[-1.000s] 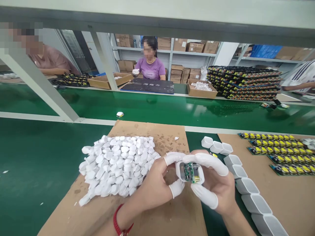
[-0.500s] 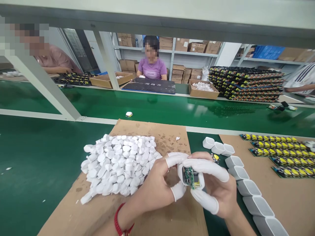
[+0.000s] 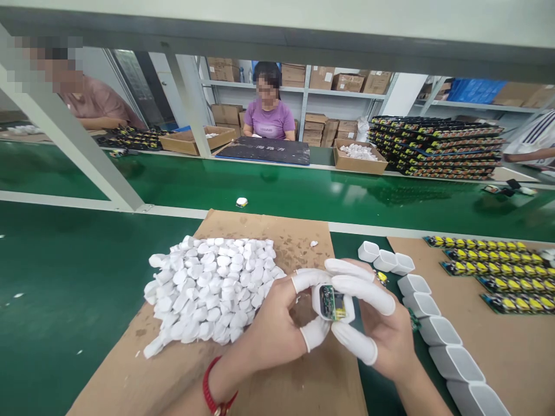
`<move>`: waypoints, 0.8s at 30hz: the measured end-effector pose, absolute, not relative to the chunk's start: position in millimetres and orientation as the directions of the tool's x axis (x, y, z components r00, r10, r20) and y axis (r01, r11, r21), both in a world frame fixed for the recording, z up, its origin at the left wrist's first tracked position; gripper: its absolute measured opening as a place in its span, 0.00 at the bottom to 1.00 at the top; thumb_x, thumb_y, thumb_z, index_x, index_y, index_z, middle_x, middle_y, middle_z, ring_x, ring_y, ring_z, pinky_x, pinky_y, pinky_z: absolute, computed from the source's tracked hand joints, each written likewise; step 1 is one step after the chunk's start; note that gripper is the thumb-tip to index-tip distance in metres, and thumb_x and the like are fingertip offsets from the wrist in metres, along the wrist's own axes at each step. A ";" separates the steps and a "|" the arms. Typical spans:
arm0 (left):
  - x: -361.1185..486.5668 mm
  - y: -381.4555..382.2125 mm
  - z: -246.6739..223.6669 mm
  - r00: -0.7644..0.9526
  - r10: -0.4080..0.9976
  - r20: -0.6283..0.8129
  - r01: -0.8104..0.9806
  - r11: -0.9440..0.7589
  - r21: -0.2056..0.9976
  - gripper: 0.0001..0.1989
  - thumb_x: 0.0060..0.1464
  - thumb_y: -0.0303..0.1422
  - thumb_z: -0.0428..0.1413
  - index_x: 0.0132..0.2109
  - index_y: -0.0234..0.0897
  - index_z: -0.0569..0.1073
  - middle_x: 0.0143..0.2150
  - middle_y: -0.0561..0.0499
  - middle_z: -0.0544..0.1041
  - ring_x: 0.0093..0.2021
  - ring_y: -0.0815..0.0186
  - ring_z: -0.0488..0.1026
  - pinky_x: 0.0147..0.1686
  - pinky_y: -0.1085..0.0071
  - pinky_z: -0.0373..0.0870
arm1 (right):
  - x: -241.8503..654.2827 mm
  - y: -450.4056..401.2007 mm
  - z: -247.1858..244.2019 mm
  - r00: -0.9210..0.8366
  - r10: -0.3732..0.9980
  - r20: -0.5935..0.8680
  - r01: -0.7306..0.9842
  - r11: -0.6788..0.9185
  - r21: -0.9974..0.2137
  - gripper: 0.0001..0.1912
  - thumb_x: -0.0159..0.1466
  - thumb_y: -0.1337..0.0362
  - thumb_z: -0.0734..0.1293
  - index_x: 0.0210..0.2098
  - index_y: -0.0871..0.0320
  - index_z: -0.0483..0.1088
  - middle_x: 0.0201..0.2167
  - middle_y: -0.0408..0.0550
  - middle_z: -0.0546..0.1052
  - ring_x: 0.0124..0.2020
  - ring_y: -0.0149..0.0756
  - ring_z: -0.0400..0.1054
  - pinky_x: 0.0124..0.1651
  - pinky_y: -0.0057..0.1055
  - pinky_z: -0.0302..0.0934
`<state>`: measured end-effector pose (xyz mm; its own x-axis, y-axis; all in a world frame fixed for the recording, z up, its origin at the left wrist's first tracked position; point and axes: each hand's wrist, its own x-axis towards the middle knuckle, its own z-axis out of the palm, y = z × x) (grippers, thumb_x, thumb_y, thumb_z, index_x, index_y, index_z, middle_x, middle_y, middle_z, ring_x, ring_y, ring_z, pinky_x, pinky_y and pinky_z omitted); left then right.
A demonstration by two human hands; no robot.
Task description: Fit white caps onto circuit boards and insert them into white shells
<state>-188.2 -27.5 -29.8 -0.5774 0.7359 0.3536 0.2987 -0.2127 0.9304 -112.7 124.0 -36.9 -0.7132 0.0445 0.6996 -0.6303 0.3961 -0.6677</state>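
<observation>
Here, hands [image 3: 329, 323] gripping white shell [image 3: 323, 299] with circuit board [image 3: 333, 304] inside

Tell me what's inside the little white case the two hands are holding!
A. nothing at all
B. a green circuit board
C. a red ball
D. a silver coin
B: the white case, pinched between the left hand and the right hand, shows a green circuit board with a yellow part inside its open side.
</observation>
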 end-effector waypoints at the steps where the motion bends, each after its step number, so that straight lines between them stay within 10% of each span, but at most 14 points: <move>1: -188.0 -27.1 -29.5 -0.577 0.732 0.362 0.304 -0.218 0.927 0.23 0.48 0.19 0.55 0.50 0.47 0.71 0.37 0.57 0.72 0.32 0.71 0.67 0.29 0.78 0.63 | -112.5 124.2 -37.0 -0.713 0.050 0.699 -0.627 0.401 -0.668 0.28 0.56 0.71 0.70 0.55 0.46 0.66 0.56 0.49 0.69 0.56 0.45 0.61 0.55 0.46 0.62; 24: -186.4 -28.2 -24.0 -0.575 0.735 0.359 0.404 -0.126 0.906 0.23 0.46 0.20 0.56 0.49 0.45 0.73 0.42 0.55 0.75 0.39 0.66 0.71 0.46 0.72 0.67 | -110.8 114.9 -33.4 -0.676 0.159 0.719 -0.683 0.230 -0.693 0.23 0.58 0.74 0.67 0.51 0.50 0.70 0.45 0.53 0.76 0.49 0.48 0.69 0.44 0.44 0.70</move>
<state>-186.4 -28.2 -24.0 -0.5750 0.7353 0.3587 0.4042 -0.1258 0.9060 -110.8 114.9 -33.4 -0.6765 0.1590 0.7191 -0.6828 0.2304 -0.6933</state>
